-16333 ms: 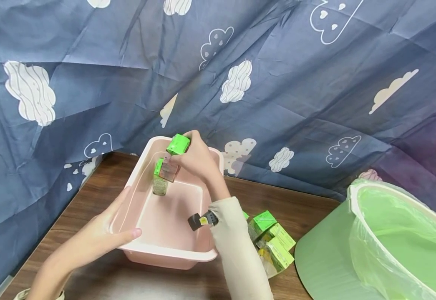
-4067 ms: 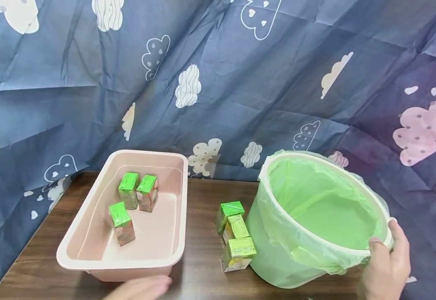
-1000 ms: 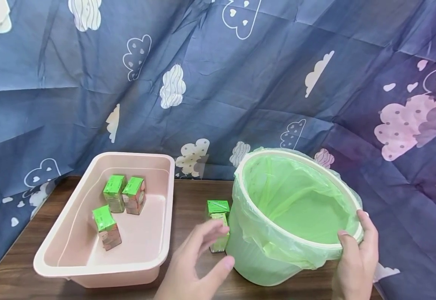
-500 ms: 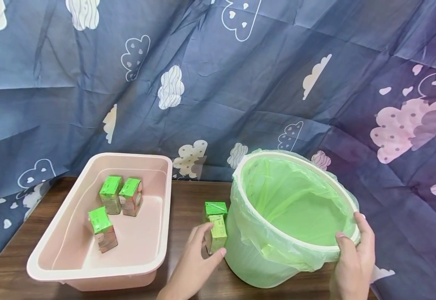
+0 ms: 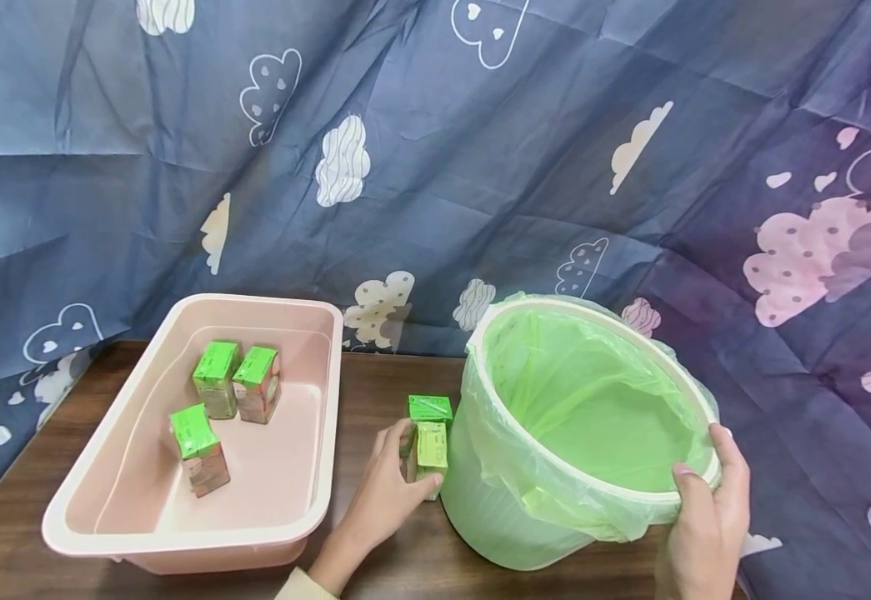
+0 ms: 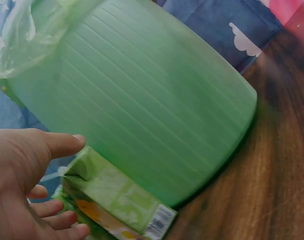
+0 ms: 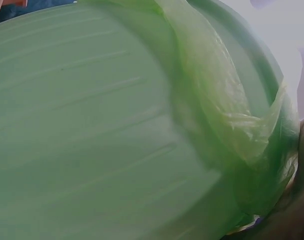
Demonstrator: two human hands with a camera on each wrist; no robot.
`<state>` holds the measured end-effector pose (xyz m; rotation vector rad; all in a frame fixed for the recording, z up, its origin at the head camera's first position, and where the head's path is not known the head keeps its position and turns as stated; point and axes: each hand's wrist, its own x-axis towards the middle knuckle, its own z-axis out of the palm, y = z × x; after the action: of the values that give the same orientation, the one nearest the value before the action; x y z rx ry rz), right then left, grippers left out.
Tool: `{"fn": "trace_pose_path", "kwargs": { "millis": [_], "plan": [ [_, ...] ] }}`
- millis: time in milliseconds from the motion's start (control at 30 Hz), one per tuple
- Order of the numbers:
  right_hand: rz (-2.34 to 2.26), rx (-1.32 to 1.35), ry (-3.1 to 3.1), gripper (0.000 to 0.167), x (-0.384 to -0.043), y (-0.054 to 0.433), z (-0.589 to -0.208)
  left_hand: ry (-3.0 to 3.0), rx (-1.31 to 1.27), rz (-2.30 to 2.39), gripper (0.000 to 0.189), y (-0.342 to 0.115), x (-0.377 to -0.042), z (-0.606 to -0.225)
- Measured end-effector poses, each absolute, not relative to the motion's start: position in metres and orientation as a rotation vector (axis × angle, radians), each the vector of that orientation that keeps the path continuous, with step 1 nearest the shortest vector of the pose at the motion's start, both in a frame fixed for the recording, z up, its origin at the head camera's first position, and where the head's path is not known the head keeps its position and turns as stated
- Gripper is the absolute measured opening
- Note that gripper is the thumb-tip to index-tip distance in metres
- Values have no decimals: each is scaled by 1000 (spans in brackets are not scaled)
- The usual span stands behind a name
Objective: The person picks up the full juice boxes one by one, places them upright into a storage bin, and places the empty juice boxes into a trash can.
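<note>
My right hand (image 5: 705, 517) grips the rim of a green trash bin (image 5: 506, 500), thumb inside and fingers outside. A translucent green bag lines the bin, which leans slightly. At its left side, my left hand (image 5: 384, 492) reaches around a yellow-green juice box (image 5: 432, 446) with thumb and fingers apart. The left wrist view shows the thumb at the upper end of the juice box (image 6: 116, 195) and the fingers loosely bent beside it; firm contact cannot be made out. A darker green juice box (image 5: 430, 407) stands just behind.
A pink plastic tub (image 5: 255, 537) stands on the wooden table (image 5: 375, 379) at left. It holds three green-topped juice boxes, one being this tilted juice box (image 5: 201, 450). A blue cloud-patterned cloth (image 5: 420, 167) hangs behind.
Three juice boxes now sit in the tub. The right hand has moved from there to the bin. One yellow-green box has left the table; the left hand has closed in on the other.
</note>
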<state>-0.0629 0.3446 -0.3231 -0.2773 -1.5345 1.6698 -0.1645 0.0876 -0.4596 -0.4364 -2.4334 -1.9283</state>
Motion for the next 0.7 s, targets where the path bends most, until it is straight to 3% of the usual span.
{"fn": "trace_pose_path", "kwargs": {
  "millis": [300, 700],
  "plan": [
    [1662, -305, -1552, 59, -65, 341, -324, -2483, -385, -1804, 81, 96, -171, -476],
    [1640, -295, -1541, 59, -62, 343, -323, -2474, -478, -1864, 93, 104, -183, -474]
  ]
}}
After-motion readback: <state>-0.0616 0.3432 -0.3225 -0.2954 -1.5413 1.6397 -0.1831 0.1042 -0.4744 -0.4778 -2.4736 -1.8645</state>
